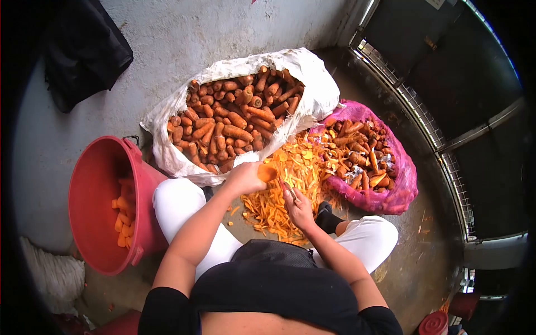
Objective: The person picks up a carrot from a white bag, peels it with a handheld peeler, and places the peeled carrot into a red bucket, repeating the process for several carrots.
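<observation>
My left hand (245, 178) is closed around a peeled carrot (267, 172), its bright orange end facing right. Just right of it and a little lower, my right hand (300, 210) grips a small peeler (291, 192), mostly covered by the fingers. A small gap separates the peeler from the carrot. Below both hands lies a heap of orange carrot peelings (268, 211). Beyond them stands an open white sack (315, 84) full of unpeeled carrots (237, 120).
A pink mesh sack (406, 184) of carrot pieces and scraps sits at the right. At the left, a red bucket (84, 223) contains peeled carrots (124, 222). A dark cloth (86, 56) hangs on the wall; a dark metal gate (486, 128) stands at the right.
</observation>
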`<state>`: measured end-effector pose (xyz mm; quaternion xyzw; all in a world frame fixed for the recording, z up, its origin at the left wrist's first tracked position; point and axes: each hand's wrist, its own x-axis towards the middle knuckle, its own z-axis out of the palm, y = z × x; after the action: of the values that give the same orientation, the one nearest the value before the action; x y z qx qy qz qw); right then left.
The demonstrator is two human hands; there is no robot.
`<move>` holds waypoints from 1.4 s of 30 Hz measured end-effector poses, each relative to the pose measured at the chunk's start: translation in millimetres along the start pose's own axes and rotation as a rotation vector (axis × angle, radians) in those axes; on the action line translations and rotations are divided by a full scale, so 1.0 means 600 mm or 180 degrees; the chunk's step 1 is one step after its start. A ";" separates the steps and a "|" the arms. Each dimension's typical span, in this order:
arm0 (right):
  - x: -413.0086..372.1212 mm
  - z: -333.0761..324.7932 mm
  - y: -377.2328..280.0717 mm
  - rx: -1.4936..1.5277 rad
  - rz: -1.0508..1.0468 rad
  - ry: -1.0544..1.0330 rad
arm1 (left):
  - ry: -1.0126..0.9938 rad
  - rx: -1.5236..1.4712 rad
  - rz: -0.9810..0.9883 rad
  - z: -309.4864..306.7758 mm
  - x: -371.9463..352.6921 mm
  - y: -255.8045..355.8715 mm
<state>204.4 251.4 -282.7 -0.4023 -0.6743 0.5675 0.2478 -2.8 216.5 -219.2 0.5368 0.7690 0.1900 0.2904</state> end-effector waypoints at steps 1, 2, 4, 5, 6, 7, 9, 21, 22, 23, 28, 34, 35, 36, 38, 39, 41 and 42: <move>0.000 0.002 -0.001 0.0033 0.0012 0.0014 | 0.0016 -0.0011 -0.0021 -0.003 -0.003 0.004; 0.000 0.003 -0.002 0.0064 0.0021 0.0027 | 0.0054 0.0053 -0.0040 -0.003 -0.004 0.006; 0.001 0.005 0.007 0.0001 0.0040 -0.0011 | 0.0127 0.0175 -0.0075 0.002 -0.005 0.008; 0.001 0.009 0.004 0.0114 0.0031 -0.0031 | 0.0197 0.0295 -0.0014 0.007 -0.006 0.005; 0.002 0.010 0.000 0.0224 0.0023 -0.0057 | 0.0289 0.0363 0.0033 0.009 -0.006 0.004; 0.003 0.008 -0.014 0.0013 -0.0159 -0.0076 | 0.0381 0.0432 0.0075 0.011 -0.006 0.004; 0.004 0.009 -0.019 -0.0024 -0.0142 -0.0063 | 0.0544 0.0547 0.0165 0.016 -0.004 0.000; 0.010 -0.001 -0.018 0.0423 0.0263 -0.0367 | 0.0334 0.0059 -0.0132 0.015 -0.011 0.002; 0.010 -0.003 -0.020 0.0420 0.0269 -0.0393 | 0.0286 0.0037 -0.0150 0.011 -0.012 0.004; 0.011 -0.004 -0.017 0.0364 0.0286 -0.0390 | 0.0239 0.0016 -0.0168 0.009 -0.013 0.006; 0.010 -0.005 -0.011 0.0280 0.0241 -0.0270 | 0.0628 0.0185 -0.0307 0.035 -0.014 0.006; 0.010 -0.012 -0.008 0.0118 0.0244 -0.0317 | 0.0521 -0.0002 -0.0212 0.027 -0.020 0.012; 0.012 -0.013 -0.003 0.0052 0.0253 -0.0321 | 0.0504 0.0008 -0.0250 0.027 -0.019 0.014; 0.015 -0.014 0.005 -0.0005 0.0259 -0.0322 | 0.0615 0.0163 -0.0239 0.034 -0.016 0.011; 0.015 -0.010 0.007 -0.0031 0.0176 -0.0248 | 0.0836 0.0473 -0.0210 0.047 -0.008 0.006; 0.013 -0.007 0.008 -0.0015 0.0087 -0.0179 | 0.0822 0.0491 -0.0223 0.051 -0.005 0.002; 0.009 -0.006 0.007 -0.0042 0.0093 -0.0144 | 0.0772 0.0526 -0.0257 0.047 -0.010 0.009; 0.008 -0.008 0.006 -0.0086 0.0176 -0.0177 | 0.0699 0.0472 -0.0267 0.046 -0.010 0.008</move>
<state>206.4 258.1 -285.7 -0.4082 -0.6771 0.5760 0.2077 20.3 211.8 -235.8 0.5001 0.8299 0.1779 0.1717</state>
